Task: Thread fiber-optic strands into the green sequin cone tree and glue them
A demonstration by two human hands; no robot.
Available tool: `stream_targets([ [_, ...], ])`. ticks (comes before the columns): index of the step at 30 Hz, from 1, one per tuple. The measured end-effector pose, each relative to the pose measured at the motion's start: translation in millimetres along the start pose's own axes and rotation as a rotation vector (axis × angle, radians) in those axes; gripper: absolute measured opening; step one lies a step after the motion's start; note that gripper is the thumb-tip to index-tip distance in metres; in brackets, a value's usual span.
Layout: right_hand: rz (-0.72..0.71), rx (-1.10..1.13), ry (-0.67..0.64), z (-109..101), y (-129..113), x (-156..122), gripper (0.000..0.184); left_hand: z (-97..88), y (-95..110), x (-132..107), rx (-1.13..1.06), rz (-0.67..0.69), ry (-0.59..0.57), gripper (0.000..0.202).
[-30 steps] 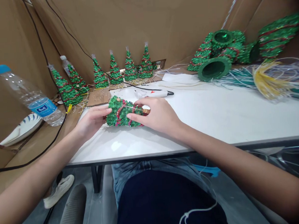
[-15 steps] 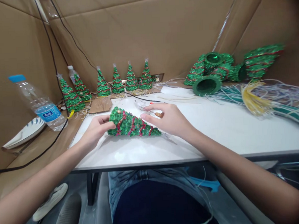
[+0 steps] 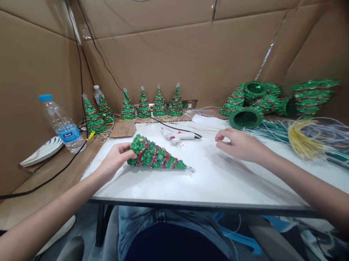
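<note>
My left hand [image 3: 117, 159] grips the wide base of a small green beaded Christmas tree [image 3: 156, 155] wound with red garland. The tree lies on its side over the white tabletop, its clear tip [image 3: 190, 169] pointing right. Over the table to the right hovers my right hand [image 3: 240, 144], fingers loosely curved and apart, with nothing visible in them. Between the two hands, a little farther back, rests a white glue gun [image 3: 177, 136] with a dark tip.
Finished-looking trees [image 3: 159, 102] stand along the cardboard wall. More hollow green trees [image 3: 246, 117] are heaped at the back right, beside bundles of yellow and white strands [image 3: 302, 140]. At left are a water bottle [image 3: 68, 131], a plate [image 3: 42, 151] and a black cable [image 3: 59, 177].
My right hand has left the glue gun area beside the tree and moved right. The glue gun now lies uncovered. My left hand still holds the tree. The view has tilted and shifted slightly.
</note>
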State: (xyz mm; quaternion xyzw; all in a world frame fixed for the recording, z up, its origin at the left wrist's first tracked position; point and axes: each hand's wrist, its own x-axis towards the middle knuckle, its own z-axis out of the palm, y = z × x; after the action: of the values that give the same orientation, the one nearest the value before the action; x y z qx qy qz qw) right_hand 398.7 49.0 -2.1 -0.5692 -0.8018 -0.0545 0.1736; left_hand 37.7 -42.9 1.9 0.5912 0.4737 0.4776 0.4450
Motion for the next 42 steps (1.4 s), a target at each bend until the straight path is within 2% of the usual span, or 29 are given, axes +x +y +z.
stream_targets([
  [5, -0.175, -0.048, -0.151, 9.8, 11.5, -2.3, 0.017, 0.5, 0.8, -1.1, -0.041, 0.011, -0.01, 0.017],
  [10, -0.235, -0.054, -0.26, 8.9, 11.7, 4.3, 0.011, 0.5, 3.8, -0.9, -0.094, -0.06, -0.062, 0.034],
  [15, -0.291, -0.066, -0.36, 7.2, 14.9, 18.6, 0.009, -6.7, 0.9, 2.7, -0.098, -0.076, -0.151, 0.035],
  [20, -0.401, -0.035, -0.474, -1.2, 11.8, 33.3, 0.011, -13.7, -0.4, 5.0, -0.113, -0.088, -0.256, 0.034],
  [24, -0.43, -0.034, -0.594, -12.4, 5.9, 50.7, 0.012, -12.1, 1.5, 4.8, -0.127, -0.067, -0.286, 0.033],
  [26, -0.438, -0.046, -0.538, -12.9, 3.2, 62.7, 0.016, -10.3, 0.6, 4.7, -0.132, -0.054, -0.289, 0.033],
  [29, -0.459, -0.1, -0.322, -3.6, -1.1, 81.0, 0.03, -7.7, -3.7, 4.4, -0.15, -0.035, -0.276, 0.032],
  [30, -0.463, -0.118, -0.291, 1.6, -2.8, 86.3, 0.035, -6.7, -5.5, 4.1, -0.156, -0.027, -0.265, 0.032],
  [33, -0.518, -0.116, -0.341, 19.1, -8.4, 96.7, 0.049, -3.3, -10.6, 1.9, -0.151, -0.001, -0.209, 0.032],
  [38, -0.493, -0.141, -0.305, 38.8, -20.1, 94.4, 0.039, -0.1, -17.0, -4.2, -0.001, 0.036, -0.079, 0.031],
  [42, -0.447, -0.153, -0.227, 39.9, -31.6, 87.5, 0.04, -0.9, -19.4, -7.4, 0.192, 0.088, 0.003, 0.033],
])
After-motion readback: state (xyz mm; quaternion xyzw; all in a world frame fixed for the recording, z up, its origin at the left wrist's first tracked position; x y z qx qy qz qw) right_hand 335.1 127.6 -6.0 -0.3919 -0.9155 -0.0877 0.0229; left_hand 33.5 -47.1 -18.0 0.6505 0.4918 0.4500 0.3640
